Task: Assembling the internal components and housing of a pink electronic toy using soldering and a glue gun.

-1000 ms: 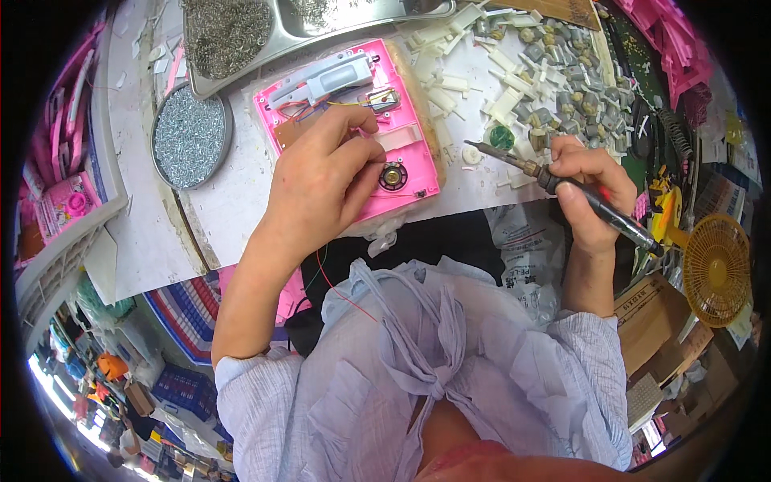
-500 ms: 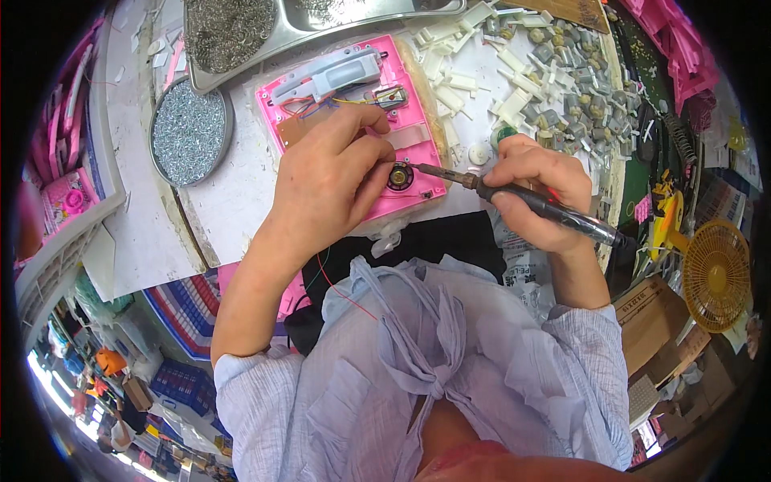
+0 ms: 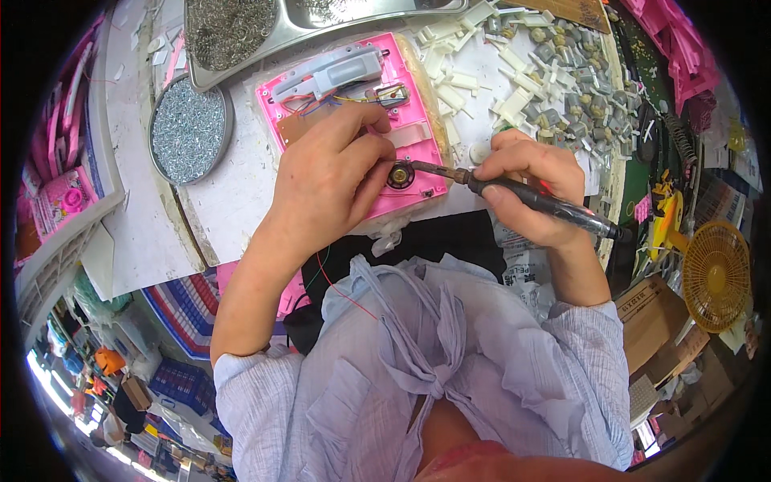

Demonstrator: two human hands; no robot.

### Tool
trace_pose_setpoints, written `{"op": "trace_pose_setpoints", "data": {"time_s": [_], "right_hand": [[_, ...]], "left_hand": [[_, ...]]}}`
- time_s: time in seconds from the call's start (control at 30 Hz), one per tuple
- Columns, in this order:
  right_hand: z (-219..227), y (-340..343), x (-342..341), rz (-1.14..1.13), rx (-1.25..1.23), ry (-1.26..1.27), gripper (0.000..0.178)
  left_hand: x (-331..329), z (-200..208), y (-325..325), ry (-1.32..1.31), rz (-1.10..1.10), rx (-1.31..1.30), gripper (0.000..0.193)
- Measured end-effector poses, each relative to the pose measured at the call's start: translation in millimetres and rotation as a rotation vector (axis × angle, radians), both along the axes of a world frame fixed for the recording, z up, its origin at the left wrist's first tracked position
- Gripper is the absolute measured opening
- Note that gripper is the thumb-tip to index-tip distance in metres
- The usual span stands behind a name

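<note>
Over the desk [image 3: 233, 217], the right hand [image 3: 552, 171] grips a soldering iron [image 3: 536, 201] by a speaker [image 3: 398, 175]; left hand [image 3: 321, 173] curls, hold hidden.

Downward wide fisheye head view

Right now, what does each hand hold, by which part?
The right hand holds a long black soldering iron by its handle; whether the left hand grips anything cannot be told.

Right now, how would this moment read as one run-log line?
left hand: over pink housing | right hand: gripping soldering iron | tip: at speaker's edge, contact unclear
</note>
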State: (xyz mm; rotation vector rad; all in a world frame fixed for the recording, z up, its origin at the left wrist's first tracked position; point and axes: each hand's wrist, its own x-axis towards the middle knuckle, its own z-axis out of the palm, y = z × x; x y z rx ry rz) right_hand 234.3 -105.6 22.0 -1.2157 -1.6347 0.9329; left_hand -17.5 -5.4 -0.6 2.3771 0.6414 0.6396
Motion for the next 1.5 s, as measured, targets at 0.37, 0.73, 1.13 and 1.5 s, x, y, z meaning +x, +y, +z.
{"op": "trace_pose_setpoints", "data": {"time_s": [0.37, 0.73, 1.13, 1.5], "right_hand": [[12, -59, 69, -0.604, -0.031, 0.305, 0.021], [67, -148, 231, -1.373, 0.398, 0.180, 0.005], [-4, -133, 231, -0.804, -0.138, 1.111, 0.025], [-8, 5, -62, -0.183, 0.238, -0.589, 0.022]], "left_hand": [[2, 2, 4, 0.019, -0.016, -0.014, 0.015], [11, 11, -6, 0.065, 0.002, -0.014, 0.012], [-3, -1, 0, -0.006, 0.019, 0.000, 0.013], [-24, -1, -7, -0.285, 0.271, -0.060, 0.019]]}}
